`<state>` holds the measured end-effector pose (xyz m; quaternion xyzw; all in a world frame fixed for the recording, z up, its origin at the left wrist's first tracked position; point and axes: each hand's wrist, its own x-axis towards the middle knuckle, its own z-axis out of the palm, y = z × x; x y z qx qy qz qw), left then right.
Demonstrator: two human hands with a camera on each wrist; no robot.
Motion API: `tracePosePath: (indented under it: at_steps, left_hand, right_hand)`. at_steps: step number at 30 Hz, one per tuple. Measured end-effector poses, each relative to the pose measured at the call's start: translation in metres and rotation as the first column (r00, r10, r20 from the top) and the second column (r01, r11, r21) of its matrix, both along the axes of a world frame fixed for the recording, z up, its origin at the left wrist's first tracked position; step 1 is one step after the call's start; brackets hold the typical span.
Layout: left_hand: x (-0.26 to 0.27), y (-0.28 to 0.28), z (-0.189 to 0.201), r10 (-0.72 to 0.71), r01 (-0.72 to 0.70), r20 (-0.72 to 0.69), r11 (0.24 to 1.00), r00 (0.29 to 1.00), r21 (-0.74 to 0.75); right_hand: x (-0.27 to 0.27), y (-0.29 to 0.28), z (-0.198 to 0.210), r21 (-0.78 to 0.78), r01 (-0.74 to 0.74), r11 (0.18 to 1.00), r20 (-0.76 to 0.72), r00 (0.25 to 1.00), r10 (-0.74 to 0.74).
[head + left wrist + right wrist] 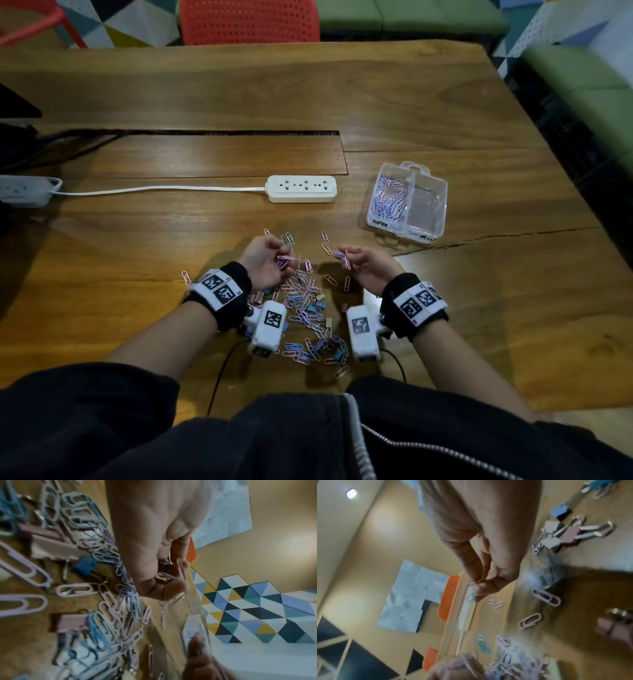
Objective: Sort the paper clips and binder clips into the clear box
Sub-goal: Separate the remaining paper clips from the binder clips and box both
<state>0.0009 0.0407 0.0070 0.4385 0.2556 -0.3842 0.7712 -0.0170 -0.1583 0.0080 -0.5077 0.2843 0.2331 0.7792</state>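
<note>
A heap of pastel paper clips and small binder clips (pixel 308 308) lies on the wooden table between my wrists. My left hand (pixel 270 260) hovers over the heap's far side, fingers curled round a bunch of pink and blue paper clips (pixel 169 574). My right hand (pixel 359 262) is raised just to the right and pinches a few paper clips (pixel 471 596) between thumb and fingertips. The clear box (pixel 406 202) stands farther right; its left compartment holds several paper clips, its right compartment looks bare. Binder clips (pixel 559 536) lie near my right wrist.
A white power strip (pixel 301 188) with its cord lies beyond the heap. A cable slot (pixel 205 132) crosses the table's middle. An orange chair (pixel 250 20) stands past the far edge. Loose paper clips (pixel 327 240) are scattered between my hands.
</note>
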Motion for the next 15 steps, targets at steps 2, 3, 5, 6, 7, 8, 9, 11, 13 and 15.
tracePosePath:
  at_steps: [2,3,5,6,7,8,9,11,13,15]
  left_hand:
    - [-0.002,0.002,-0.001,-0.039,0.037,0.022,0.997,0.999,0.069]
    - [-0.003,0.002,-0.002,-0.061,0.055,0.040,0.991,0.997,0.121]
    - [-0.005,0.003,-0.003,-0.095,0.077,0.074,0.973,0.993,0.217]
    - [-0.006,0.004,-0.004,-0.110,0.086,0.082,0.965,0.991,0.247]
    - [-0.006,0.005,-0.003,-0.130,0.103,0.089,0.959,0.988,0.264]
    - [-0.007,0.005,-0.002,-0.164,0.131,0.096,0.951,0.982,0.282]
    - [-0.009,0.006,0.000,-0.205,0.165,0.104,0.939,0.973,0.302]
    - [-0.011,0.007,0.005,-0.263,0.215,0.112,0.922,0.958,0.322]
    - [-0.013,0.007,0.008,-0.258,0.209,0.105,0.916,0.960,0.342]
    - [-0.014,0.006,0.009,-0.221,0.172,0.105,0.922,0.970,0.347]
  right_hand:
    - [-0.002,-0.001,0.004,0.071,0.017,0.997,-0.026,1.000,-0.015]
    - [-0.003,0.000,0.004,0.072,0.004,0.997,-0.046,0.999,-0.001]
    - [-0.005,0.005,0.000,0.026,-0.063,0.998,-0.071,0.995,0.065]
    - [-0.006,0.010,-0.002,-0.030,-0.112,0.993,-0.068,0.992,0.110]
    - [-0.006,0.016,-0.005,-0.102,-0.172,0.980,-0.050,0.985,0.168]
    - [-0.007,0.024,-0.008,-0.195,-0.232,0.953,-0.025,0.973,0.231]
    - [-0.009,0.031,-0.010,-0.313,-0.287,0.905,-0.005,0.954,0.300]
    - [-0.012,0.045,-0.016,-0.592,-0.383,0.709,0.004,0.878,0.478]
    - [-0.014,0.054,-0.020,-0.803,-0.427,0.415,-0.059,0.750,0.659]
    - [-0.014,0.058,-0.022,-0.861,-0.425,0.280,-0.094,0.673,0.733]
